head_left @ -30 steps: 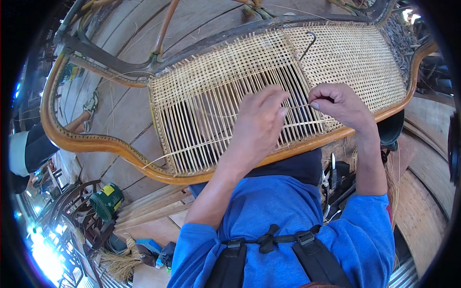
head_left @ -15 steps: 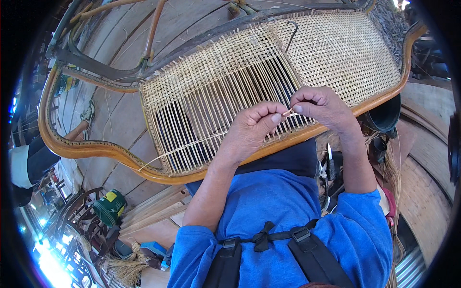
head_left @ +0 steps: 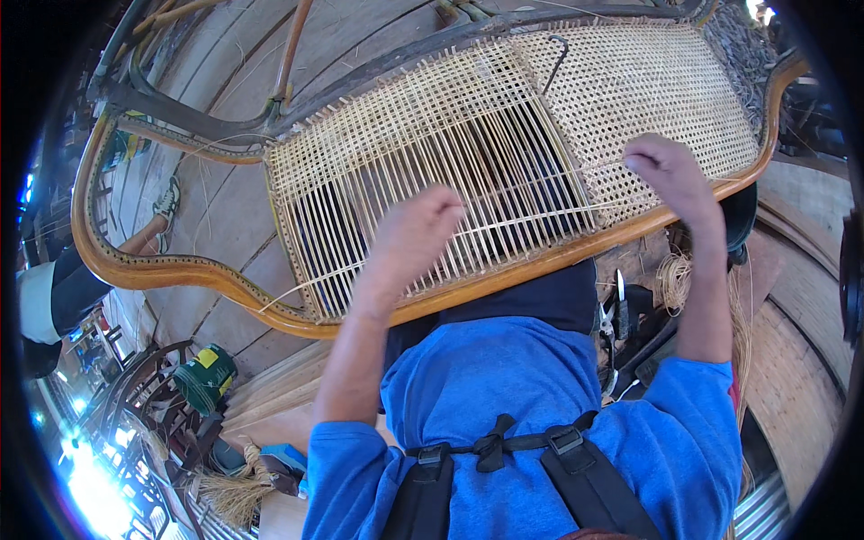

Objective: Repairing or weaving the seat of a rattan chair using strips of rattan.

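1. Two hands work over a cane panel (head_left: 468,171) set in a curved wooden frame (head_left: 180,270); the panel is the landmark for what follows.
2. Far left of the panel, beyond the frame's end, another person's leg and shoe (head_left: 166,202) rest on the floor.
3. Below the panel's left corner, a green drum (head_left: 205,378) sits among chairs, with a bundle of pale fibre (head_left: 234,495) lower down.
4. The panel's left half is open weave: upright strands with a few crossing ones, dark gaps between them.
5. The left hand (head_left: 414,238) hovers over the lower middle of the panel, fingers curled into a loose fist, seen from the back; whether it pinches anything I cannot tell.
6. A thin cane strand (head_left: 531,216) runs across the open weave between the two hands.
7. The panel's right half is dense, finished weave.
8. The right hand (head_left: 670,175) is raised over the panel's right lower edge, fingers bent narrow at the strand's right end; the grip itself is hidden.
9. Below the panel's right edge, pliers (head_left: 614,315) lie beside a coil of cane (head_left: 673,279).
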{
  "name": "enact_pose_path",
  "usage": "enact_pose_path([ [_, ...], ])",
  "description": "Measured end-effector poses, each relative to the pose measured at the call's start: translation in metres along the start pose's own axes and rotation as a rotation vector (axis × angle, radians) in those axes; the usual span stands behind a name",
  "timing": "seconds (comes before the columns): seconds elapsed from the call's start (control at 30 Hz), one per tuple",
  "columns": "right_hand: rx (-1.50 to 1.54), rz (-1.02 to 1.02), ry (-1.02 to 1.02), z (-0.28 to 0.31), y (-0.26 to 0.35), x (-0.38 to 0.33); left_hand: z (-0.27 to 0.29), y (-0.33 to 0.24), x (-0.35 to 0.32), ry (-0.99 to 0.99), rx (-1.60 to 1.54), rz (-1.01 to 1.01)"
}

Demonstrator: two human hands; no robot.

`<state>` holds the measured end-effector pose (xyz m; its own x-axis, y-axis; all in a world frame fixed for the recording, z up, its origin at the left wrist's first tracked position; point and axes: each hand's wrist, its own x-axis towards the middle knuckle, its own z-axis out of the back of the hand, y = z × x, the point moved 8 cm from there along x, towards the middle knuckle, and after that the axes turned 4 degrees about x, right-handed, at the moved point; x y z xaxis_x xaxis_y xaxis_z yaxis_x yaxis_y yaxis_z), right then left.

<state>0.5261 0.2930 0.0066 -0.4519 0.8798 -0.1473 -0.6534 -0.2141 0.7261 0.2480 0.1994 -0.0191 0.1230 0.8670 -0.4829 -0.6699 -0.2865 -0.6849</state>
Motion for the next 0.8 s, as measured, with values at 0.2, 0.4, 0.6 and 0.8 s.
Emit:
enact_pose_path([
  [0.2,0.051,-0.279,0.163,0.007,-0.043,-0.006,0.028,0.082,-0.014,0.108,-0.363,0.32],
  [0.4,0.236,-0.329,0.203,-0.004,-0.071,0.003,0.015,0.084,-0.025,0.321,-0.459,0.358],
  [0.6,0.256,-0.381,0.245,-0.003,-0.079,0.004,0.009,0.075,-0.022,0.404,-0.573,0.316],
  [0.8,0.258,-0.394,0.259,-0.007,-0.089,0.001,0.011,0.078,-0.028,0.396,-0.604,0.404],
])
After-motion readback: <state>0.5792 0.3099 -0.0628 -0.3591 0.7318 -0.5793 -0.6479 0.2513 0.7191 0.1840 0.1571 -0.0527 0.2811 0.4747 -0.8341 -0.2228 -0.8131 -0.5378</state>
